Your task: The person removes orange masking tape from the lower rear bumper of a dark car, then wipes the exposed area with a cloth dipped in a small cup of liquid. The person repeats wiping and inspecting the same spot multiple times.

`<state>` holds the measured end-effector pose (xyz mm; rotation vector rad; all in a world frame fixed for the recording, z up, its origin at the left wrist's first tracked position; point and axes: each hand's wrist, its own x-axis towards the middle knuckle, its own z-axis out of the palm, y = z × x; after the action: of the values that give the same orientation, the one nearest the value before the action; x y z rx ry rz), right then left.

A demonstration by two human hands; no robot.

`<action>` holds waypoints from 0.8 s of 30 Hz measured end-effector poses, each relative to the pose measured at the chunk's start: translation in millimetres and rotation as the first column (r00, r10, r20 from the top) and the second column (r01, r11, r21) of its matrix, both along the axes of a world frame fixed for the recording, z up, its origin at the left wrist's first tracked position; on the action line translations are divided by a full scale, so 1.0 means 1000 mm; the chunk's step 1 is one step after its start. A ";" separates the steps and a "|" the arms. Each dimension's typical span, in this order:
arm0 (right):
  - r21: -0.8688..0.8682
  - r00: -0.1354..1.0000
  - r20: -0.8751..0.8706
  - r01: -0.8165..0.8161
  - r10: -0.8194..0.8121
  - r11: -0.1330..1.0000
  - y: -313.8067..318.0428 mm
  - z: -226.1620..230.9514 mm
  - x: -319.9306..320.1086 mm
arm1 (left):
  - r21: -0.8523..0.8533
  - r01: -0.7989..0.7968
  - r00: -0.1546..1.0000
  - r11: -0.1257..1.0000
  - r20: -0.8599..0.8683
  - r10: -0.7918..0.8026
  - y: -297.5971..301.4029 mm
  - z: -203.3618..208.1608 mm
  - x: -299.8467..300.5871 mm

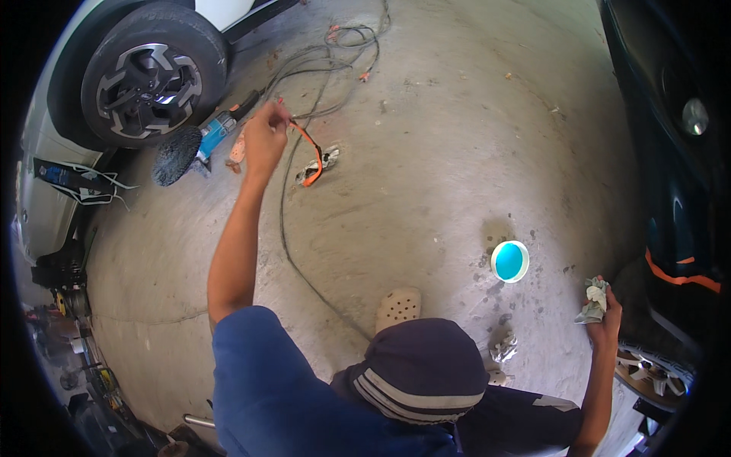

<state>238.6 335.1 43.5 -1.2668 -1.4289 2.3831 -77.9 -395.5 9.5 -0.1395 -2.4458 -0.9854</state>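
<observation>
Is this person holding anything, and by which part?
The right hand holds a crumpled wad by its right side. An orange strip meets the left hand at its upper end; whether it is gripped cannot be told.

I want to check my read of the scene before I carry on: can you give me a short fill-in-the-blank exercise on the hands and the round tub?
1. The left hand holds a strip coloured black and ____.
2. The other hand, with a crumpled wad, is the ____ one.
3. Inside, the round tub looks ____.
Missing words: orange; right; blue.
</observation>
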 end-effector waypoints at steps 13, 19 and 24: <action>-0.249 0.999 0.014 -0.034 0.039 0.968 -0.049 0.079 0.064 | -0.376 0.285 0.921 0.882 0.361 -0.144 0.159 -0.028 0.034; -0.389 0.992 -0.112 -0.096 0.057 0.916 -0.090 0.124 0.050 | 0.287 0.881 0.403 0.375 -0.043 -0.914 0.410 0.103 0.044; -0.361 0.997 -0.074 -0.056 0.032 0.931 -0.089 0.138 0.063 | 0.275 0.956 0.072 -0.103 -0.560 -0.825 0.556 0.174 0.087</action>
<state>301.3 246.5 182.0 -1.2166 -1.0383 2.7855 8.7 160.6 183.7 -1.8424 -1.2941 -2.1040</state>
